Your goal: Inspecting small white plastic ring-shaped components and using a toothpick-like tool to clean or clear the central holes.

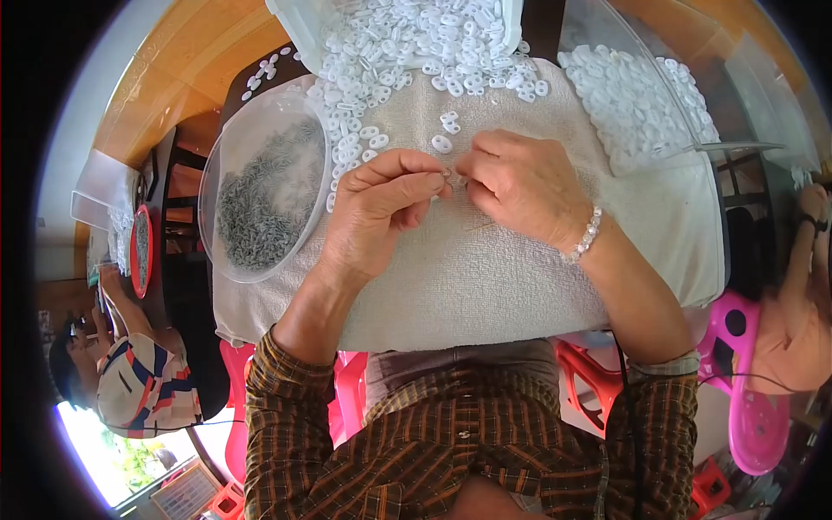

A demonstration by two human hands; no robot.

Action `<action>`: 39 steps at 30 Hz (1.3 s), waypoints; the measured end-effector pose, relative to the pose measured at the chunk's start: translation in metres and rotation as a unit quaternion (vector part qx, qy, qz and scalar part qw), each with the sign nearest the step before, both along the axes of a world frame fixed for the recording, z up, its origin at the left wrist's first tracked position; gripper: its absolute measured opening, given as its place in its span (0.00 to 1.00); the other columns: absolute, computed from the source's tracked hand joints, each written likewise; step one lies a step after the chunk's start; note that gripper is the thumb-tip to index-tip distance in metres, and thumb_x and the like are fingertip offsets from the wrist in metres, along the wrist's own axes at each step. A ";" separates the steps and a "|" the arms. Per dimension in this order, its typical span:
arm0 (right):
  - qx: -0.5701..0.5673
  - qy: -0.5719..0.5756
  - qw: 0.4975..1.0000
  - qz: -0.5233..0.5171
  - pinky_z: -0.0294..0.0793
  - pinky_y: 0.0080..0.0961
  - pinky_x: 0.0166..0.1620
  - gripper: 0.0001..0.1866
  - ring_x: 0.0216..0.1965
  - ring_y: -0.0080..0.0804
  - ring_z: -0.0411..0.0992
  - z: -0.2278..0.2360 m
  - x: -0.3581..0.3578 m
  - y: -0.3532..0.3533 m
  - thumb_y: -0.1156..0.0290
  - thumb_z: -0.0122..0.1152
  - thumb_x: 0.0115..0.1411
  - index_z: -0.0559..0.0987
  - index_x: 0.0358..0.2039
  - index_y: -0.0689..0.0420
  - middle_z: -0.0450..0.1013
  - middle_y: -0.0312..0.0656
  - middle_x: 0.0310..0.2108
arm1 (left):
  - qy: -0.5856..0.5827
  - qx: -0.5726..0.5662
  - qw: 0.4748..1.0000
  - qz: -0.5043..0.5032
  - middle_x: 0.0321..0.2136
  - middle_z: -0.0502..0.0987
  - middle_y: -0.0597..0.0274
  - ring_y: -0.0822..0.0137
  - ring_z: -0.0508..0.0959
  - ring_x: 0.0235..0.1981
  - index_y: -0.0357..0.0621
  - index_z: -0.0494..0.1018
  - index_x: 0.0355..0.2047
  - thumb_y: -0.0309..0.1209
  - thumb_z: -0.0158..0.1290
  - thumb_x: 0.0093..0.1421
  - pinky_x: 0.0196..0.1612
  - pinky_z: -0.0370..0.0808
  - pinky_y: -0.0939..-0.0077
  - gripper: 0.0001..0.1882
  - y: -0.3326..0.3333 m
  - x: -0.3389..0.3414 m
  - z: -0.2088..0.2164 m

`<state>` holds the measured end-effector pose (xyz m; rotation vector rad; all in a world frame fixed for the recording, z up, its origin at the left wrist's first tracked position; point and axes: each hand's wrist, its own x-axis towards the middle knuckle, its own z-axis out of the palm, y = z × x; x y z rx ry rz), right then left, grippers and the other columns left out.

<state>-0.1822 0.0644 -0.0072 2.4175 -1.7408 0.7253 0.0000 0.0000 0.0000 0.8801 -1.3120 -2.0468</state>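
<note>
My left hand (381,204) is closed in a pinch, thumb against forefinger. At its fingertips something small and pale shows, too small to name. Close on the right, my right hand (524,186) is also closed, its fingertips nearly meeting the left ones; what it grips is hidden. Just beyond the fingers, a white oval plastic piece with holes (442,144) lies on the beige towel (485,290), with a few more like it. To the left stands a round clear tub (326,165) with many slim, dark grey small parts (260,217) in it.
A white bin (296,35) at the far side spills many white oval pieces onto the towel. A clear bag of white pieces (637,108) lies at far right. Other people sit on both sides, one in a patterned top (143,381). A pink stool (754,425) stands at right.
</note>
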 end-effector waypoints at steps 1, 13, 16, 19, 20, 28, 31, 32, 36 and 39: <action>0.005 -0.041 0.999 -0.006 0.71 0.22 0.26 0.06 0.26 0.29 0.72 0.000 0.001 0.000 0.72 0.61 0.43 0.77 0.25 0.54 0.72 0.32 0.26 | 0.013 0.005 1.000 -0.001 0.24 0.77 0.64 0.81 0.65 0.18 0.41 0.75 0.33 0.25 0.53 0.55 0.20 0.58 0.88 0.05 0.000 0.001 -0.001; -0.052 -0.346 0.934 0.077 0.59 0.15 0.20 0.05 0.17 0.17 0.62 0.018 -0.002 0.007 0.78 0.63 0.47 0.77 0.27 0.58 0.69 0.34 0.20 | 0.076 -0.013 0.997 -0.032 0.26 0.77 0.65 0.81 0.63 0.18 0.41 0.75 0.33 0.25 0.53 0.56 0.20 0.57 0.87 0.04 0.003 0.000 0.000; -0.074 -0.336 0.934 0.094 0.59 0.15 0.19 0.06 0.16 0.17 0.62 0.019 -0.001 0.006 0.79 0.63 0.47 0.77 0.27 0.58 0.70 0.34 0.20 | 0.075 -0.019 0.997 -0.026 0.26 0.77 0.65 0.81 0.64 0.18 0.41 0.75 0.33 0.25 0.53 0.56 0.21 0.58 0.87 0.04 0.003 0.000 0.000; -0.097 -0.335 0.933 0.095 0.59 0.15 0.19 0.06 0.16 0.18 0.62 0.019 -0.001 0.005 0.79 0.63 0.46 0.77 0.27 0.58 0.70 0.34 0.20 | 0.072 -0.018 0.997 -0.026 0.26 0.77 0.65 0.81 0.64 0.19 0.41 0.75 0.33 0.25 0.54 0.56 0.21 0.58 0.87 0.04 0.002 -0.001 0.000; -0.105 -0.335 0.932 0.090 0.59 0.15 0.19 0.06 0.15 0.18 0.62 0.018 -0.001 0.005 0.79 0.63 0.46 0.77 0.27 0.58 0.70 0.34 0.20 | 0.067 -0.016 0.997 -0.026 0.26 0.77 0.65 0.81 0.64 0.19 0.41 0.75 0.33 0.25 0.54 0.56 0.21 0.59 0.87 0.04 0.002 -0.001 0.001; -0.109 -0.323 0.936 0.085 0.59 0.15 0.18 0.06 0.16 0.17 0.62 0.017 -0.001 0.005 0.79 0.63 0.46 0.76 0.27 0.58 0.70 0.34 0.20 | 0.064 -0.016 0.997 -0.028 0.26 0.77 0.65 0.81 0.64 0.19 0.41 0.75 0.33 0.25 0.54 0.56 0.21 0.59 0.87 0.04 0.003 -0.001 0.002; -0.116 -0.315 0.939 0.077 0.60 0.15 0.19 0.06 0.16 0.18 0.63 0.018 0.000 0.006 0.79 0.63 0.46 0.76 0.27 0.58 0.70 0.34 0.20 | 0.064 -0.015 0.998 -0.023 0.25 0.77 0.66 0.81 0.64 0.19 0.40 0.75 0.33 0.25 0.54 0.56 0.21 0.59 0.87 0.04 0.005 -0.003 0.000; -0.121 -0.310 0.940 0.071 0.60 0.15 0.19 0.06 0.16 0.18 0.63 0.019 0.001 0.007 0.80 0.62 0.46 0.76 0.27 0.58 0.70 0.34 0.20 | 0.063 -0.020 0.998 -0.019 0.25 0.77 0.66 0.81 0.64 0.19 0.40 0.75 0.33 0.25 0.54 0.56 0.21 0.59 0.87 0.04 0.005 -0.004 0.000; -0.137 -0.315 0.937 0.054 0.62 0.16 0.19 0.06 0.16 0.20 0.65 0.015 0.008 0.007 0.80 0.62 0.46 0.76 0.27 0.58 0.70 0.35 0.19 | 0.032 -0.045 0.998 -0.011 0.25 0.77 0.66 0.82 0.65 0.19 0.40 0.76 0.33 0.25 0.54 0.56 0.22 0.61 0.88 0.04 0.011 -0.003 0.003; -0.128 -0.313 0.940 0.045 0.63 0.17 0.20 0.06 0.16 0.22 0.66 0.016 0.010 0.008 0.80 0.62 0.46 0.75 0.26 0.59 0.69 0.36 0.19 | 0.034 -0.070 0.997 0.003 0.25 0.77 0.67 0.82 0.66 0.19 0.40 0.76 0.33 0.25 0.54 0.56 0.22 0.62 0.88 0.04 0.015 -0.003 0.001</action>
